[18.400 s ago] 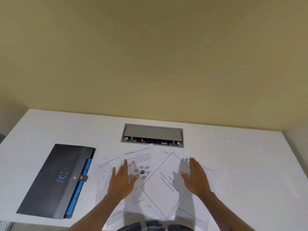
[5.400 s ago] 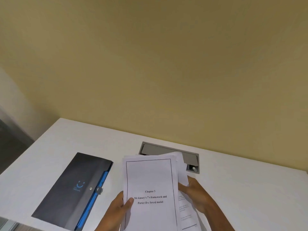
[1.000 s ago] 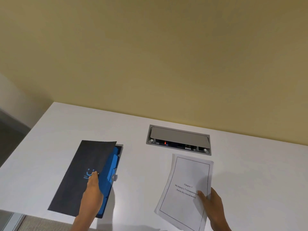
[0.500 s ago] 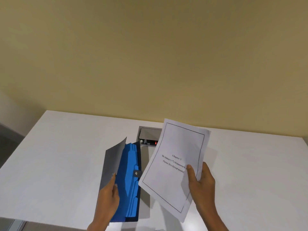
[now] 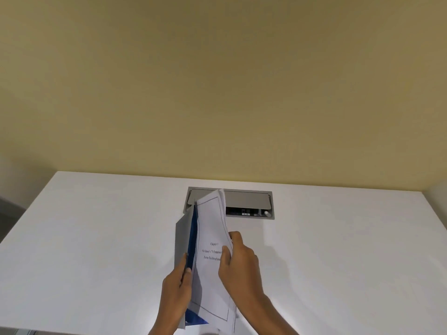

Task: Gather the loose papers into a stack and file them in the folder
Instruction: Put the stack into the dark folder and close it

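Left hand [image 5: 175, 290] gripping folder [image 5: 181, 235] cover, held open above near edge of table [image 5: 96, 238]. Right hand [image 5: 239, 264] pinching paper stack [image 5: 210, 274], partly inside against blue dividers [image 5: 192, 238]. Stack's lower corner cut off; title text half hidden by thumb. Cable box [image 5: 249, 205] behind, partly covered.

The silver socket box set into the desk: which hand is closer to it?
Right. The right hand, gripping the paper stack, sits just below the socket box; the left hand, holding the folder, is lower.
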`<state>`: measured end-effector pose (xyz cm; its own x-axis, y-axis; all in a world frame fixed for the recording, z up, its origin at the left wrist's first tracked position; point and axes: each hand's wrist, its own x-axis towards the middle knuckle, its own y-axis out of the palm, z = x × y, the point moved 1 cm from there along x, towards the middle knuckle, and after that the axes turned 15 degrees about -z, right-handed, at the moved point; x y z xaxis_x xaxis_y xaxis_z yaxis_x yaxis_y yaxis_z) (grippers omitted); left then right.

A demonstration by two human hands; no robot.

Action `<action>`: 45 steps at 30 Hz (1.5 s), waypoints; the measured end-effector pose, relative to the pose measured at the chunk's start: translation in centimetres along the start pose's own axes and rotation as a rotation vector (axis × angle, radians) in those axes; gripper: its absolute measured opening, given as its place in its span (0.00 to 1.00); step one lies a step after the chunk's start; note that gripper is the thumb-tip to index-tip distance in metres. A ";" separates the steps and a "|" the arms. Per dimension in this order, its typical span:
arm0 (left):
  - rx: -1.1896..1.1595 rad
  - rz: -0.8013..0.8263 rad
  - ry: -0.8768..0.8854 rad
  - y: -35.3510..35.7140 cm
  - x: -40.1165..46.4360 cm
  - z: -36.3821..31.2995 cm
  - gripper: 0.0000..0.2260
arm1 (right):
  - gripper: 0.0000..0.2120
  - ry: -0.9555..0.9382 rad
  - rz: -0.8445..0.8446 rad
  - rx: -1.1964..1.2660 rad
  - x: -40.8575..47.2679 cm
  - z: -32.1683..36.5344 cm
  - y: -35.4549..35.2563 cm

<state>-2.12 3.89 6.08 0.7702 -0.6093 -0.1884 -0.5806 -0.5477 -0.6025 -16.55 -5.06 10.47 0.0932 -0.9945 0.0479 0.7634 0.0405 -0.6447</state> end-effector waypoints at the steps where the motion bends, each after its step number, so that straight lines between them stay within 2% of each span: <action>1: 0.011 0.000 0.000 0.2 -0.2 -0.2 0.22 | 0.16 0.002 0.013 -0.026 0.2 -0.2 0.2; 6: 0.011 -0.003 0.015 0.5 -0.4 -0.4 0.22 | 0.19 -0.005 0.061 -0.099 1.3 -0.5 1.4; 13: 0.011 -0.026 -0.024 0.7 -0.6 -0.2 0.22 | 0.18 0.016 0.140 -0.141 2.3 -0.4 4.7; 23: -0.031 -0.009 -0.056 1.1 -1.1 -0.5 0.21 | 0.22 0.086 0.158 -0.179 0.7 -0.2 8.7; 28: -0.067 0.021 -0.046 1.1 -1.2 -0.4 0.21 | 0.21 0.054 0.206 -0.198 0.6 -0.3 9.6; 36: -0.077 0.033 -0.047 1.4 -1.3 0.1 0.21 | 0.07 0.083 0.177 -0.251 0.8 -2.2 9.0; 45: -0.056 0.024 -0.043 2.5 -1.5 0.4 0.21 | 0.03 0.049 0.152 -0.254 0.7 -3.4 9.5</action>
<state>-4.60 3.64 4.54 0.7658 -0.5982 -0.2363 -0.6121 -0.5650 -0.5533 -11.43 -5.67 1.80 0.1581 -0.9827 -0.0965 0.5580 0.1695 -0.8123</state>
